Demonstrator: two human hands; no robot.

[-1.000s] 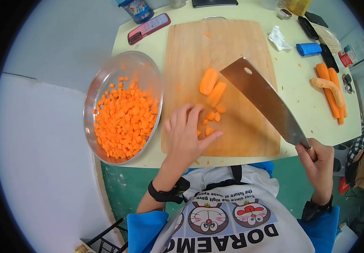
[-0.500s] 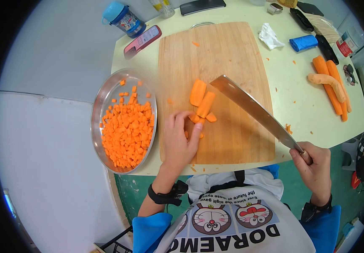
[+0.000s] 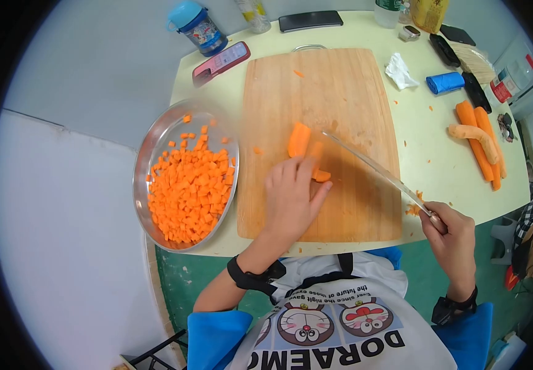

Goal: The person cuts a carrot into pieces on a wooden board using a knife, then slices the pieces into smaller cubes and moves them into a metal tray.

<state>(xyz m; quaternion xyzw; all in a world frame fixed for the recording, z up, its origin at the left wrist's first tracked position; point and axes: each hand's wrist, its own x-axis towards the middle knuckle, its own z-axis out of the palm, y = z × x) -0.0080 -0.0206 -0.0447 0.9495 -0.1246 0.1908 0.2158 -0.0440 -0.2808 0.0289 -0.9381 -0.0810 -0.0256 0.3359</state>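
My right hand [image 3: 450, 237] is closed around the handle of a large kitchen knife [image 3: 371, 163]. Its blade slants over the cutting board, turned nearly edge-on, with the tip close to the carrot pieces. My left hand [image 3: 294, 194] is over the middle of the wooden cutting board [image 3: 353, 80], its fingertips on a blurred carrot piece [image 3: 317, 150] and its thumb apart from them. A thick carrot chunk [image 3: 299, 139] lies just beyond the fingers. A smaller carrot piece [image 3: 321, 176] shows beside the thumb; the fingers hide part of the group.
An oval metal tray [image 3: 142, 203] of diced carrot stands left of the board. Several whole carrots [image 3: 479, 145] lie at right, near a blue roll [image 3: 445, 82] and crumpled tissue [image 3: 400, 71]. A phone [image 3: 221, 63] and a blue-lidded bottle [image 3: 198, 29] are at the back left.
My left hand has shifted right and forward over the carrot pieces, covering more of them. The knife blade has turned from showing its flat side to nearly edge-on. The view has shifted slightly.
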